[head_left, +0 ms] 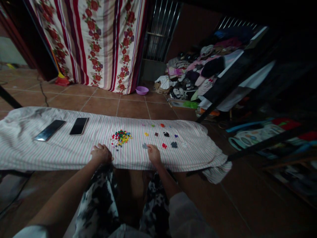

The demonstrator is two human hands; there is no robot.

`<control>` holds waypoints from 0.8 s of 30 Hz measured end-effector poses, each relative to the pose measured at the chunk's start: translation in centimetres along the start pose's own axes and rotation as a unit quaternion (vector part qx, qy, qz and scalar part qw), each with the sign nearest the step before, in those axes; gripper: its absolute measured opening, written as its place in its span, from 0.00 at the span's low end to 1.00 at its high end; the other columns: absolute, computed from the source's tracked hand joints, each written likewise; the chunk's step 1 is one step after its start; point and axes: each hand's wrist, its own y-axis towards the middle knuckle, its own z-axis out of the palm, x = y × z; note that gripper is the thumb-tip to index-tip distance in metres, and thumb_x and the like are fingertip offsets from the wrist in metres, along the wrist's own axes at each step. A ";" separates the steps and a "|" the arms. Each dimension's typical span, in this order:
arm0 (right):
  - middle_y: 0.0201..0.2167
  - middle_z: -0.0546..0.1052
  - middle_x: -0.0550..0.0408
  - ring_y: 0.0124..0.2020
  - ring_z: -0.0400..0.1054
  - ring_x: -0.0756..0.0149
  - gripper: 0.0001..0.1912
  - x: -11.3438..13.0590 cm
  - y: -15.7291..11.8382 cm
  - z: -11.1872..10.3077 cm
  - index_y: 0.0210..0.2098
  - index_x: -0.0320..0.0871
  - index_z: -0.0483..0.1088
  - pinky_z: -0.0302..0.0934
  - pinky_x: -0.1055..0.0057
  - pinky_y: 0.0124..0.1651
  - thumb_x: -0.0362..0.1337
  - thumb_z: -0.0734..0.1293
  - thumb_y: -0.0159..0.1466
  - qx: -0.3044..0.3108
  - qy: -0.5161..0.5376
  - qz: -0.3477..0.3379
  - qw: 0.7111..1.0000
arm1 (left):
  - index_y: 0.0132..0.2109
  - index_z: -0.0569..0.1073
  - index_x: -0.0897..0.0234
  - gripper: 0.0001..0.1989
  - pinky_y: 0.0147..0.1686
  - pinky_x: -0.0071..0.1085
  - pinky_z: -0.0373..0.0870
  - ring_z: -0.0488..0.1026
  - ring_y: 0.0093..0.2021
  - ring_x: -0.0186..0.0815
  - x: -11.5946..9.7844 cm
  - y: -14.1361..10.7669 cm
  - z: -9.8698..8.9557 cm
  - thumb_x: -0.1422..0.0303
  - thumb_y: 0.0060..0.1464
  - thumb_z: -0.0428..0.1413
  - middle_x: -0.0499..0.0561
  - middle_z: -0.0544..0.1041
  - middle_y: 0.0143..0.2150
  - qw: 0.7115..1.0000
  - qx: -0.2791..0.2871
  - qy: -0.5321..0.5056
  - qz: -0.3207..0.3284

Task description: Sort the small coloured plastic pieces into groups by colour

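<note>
My left hand rests at the front edge of the striped cloth, its fingers apart and nothing visible in it. Just beyond it lies a mixed heap of small bead-like pieces in red, green, yellow, blue and other colours. My right hand has thumb and forefinger pinched together beside a small grey pile; whatever is between the fingertips is too small to make out. Single-colour piles lie around it: yellow, brown, black, red, dark grey and white.
Two phones lie on the left of the cloth. Small pink, green and orange piles sit along the far side, with a dark blue pile at the right. On the tiled floor are a purple basin and heaped clothes.
</note>
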 end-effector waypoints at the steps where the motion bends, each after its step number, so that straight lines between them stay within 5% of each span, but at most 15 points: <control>1: 0.36 0.80 0.53 0.41 0.72 0.62 0.17 0.0 -0.1 0.0 0.36 0.45 0.77 0.67 0.66 0.50 0.27 0.59 0.56 -0.003 0.002 -0.004 1.000 | 0.67 0.58 0.78 0.47 0.52 0.54 0.64 0.57 0.66 0.69 0.0 0.0 0.0 0.48 0.50 0.53 0.82 0.58 0.66 1.000 0.000 0.000 -0.001; 12: 0.42 0.80 0.48 0.46 0.73 0.59 0.20 0.7 0.0 -0.1 0.42 0.42 0.77 0.66 0.60 0.54 0.29 0.57 0.58 0.034 0.021 0.044 0.998 | 0.68 0.55 0.81 0.48 0.53 0.53 0.64 0.57 0.66 0.68 -0.1 -0.2 -0.5 0.50 0.50 0.55 0.82 0.57 0.67 1.000 0.012 -0.016 -0.003; 24: 0.38 0.77 0.47 0.44 0.70 0.58 0.17 1.7 -0.3 0.0 0.41 0.42 0.77 0.66 0.61 0.52 0.31 0.58 0.59 -0.026 0.036 0.014 0.999 | 0.69 0.55 0.79 0.50 0.52 0.52 0.64 0.56 0.67 0.69 -0.4 -0.3 -0.8 0.47 0.49 0.56 0.82 0.55 0.68 1.000 0.011 -0.016 -0.013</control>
